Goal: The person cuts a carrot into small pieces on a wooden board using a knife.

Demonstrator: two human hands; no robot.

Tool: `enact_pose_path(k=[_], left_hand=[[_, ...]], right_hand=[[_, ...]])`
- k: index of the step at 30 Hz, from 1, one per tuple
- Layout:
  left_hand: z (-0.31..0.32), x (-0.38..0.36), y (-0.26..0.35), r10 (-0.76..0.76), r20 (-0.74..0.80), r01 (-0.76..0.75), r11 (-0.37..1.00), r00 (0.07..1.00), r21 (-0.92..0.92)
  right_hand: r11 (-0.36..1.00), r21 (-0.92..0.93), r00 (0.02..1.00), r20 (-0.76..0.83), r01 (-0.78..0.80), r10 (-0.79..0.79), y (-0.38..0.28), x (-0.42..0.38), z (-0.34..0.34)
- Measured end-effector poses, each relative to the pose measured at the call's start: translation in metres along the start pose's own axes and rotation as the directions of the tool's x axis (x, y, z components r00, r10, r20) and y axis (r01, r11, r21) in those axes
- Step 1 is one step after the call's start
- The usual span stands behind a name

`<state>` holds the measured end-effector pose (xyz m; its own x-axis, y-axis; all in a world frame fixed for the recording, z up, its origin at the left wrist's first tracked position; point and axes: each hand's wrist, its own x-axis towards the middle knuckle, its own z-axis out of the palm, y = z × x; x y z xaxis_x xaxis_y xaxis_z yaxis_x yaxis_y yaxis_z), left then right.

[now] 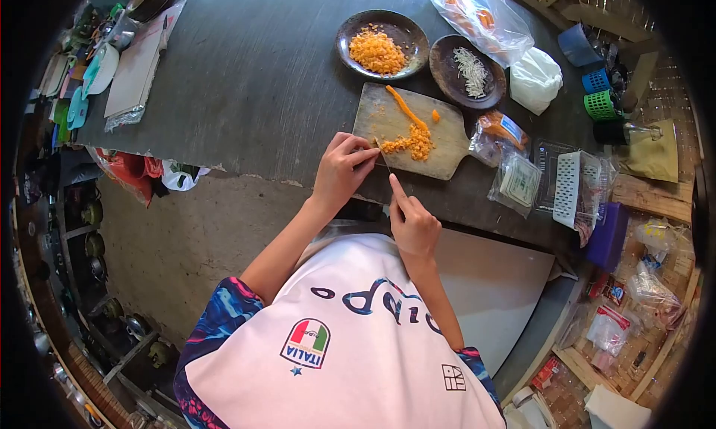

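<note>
A wooden cutting board (440,149) lies on the dark table, with chopped orange pieces (420,142) and a long orange strip (405,104) on it. Over the board's near left edge is a knife (384,157), its blade seen nearly edge-on. My right hand (414,221) is closed round the knife's handle, which the fingers mostly hide, with the index finger stretched along it. My left hand (344,168) is closed, its fingertips by the blade at the board's left edge; anything they pinch is too small to name.
Behind the board stand a dark plate of chopped orange pieces (377,50) and a brown plate with white shreds (471,72). Plastic bags (535,80), a clear packet (520,181) and a white perforated basket (567,186) lie to the right. Cardboard sheets (134,82) lie at the left.
</note>
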<state>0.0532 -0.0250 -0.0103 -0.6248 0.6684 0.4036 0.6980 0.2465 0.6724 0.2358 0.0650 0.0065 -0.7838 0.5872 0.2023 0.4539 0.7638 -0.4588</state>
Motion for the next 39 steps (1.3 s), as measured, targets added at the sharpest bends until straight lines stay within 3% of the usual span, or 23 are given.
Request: enact_pose_path(k=[22,27,39], left_hand=[[-0.004,0.0,-0.002,-0.004,0.022,0.004,1.0,1.0,0.002],[-0.004,-0.001,-0.001,-0.001,0.018,0.001,1.0,1.0,0.009],[-0.006,-0.001,0.001,0.003,0.014,-0.003,1.0,1.0,0.007]], right_hand=[[0.999,0.051,1.0,0.017,-0.013,0.012,-0.008,-0.001,-0.009],[1.0,-0.027,1.0,0.025,-0.009,0.01,-0.005,-0.002,-0.004],[1.0,-0.017,1.0,0.026,-0.008,0.009,-0.006,0.0,-0.002]])
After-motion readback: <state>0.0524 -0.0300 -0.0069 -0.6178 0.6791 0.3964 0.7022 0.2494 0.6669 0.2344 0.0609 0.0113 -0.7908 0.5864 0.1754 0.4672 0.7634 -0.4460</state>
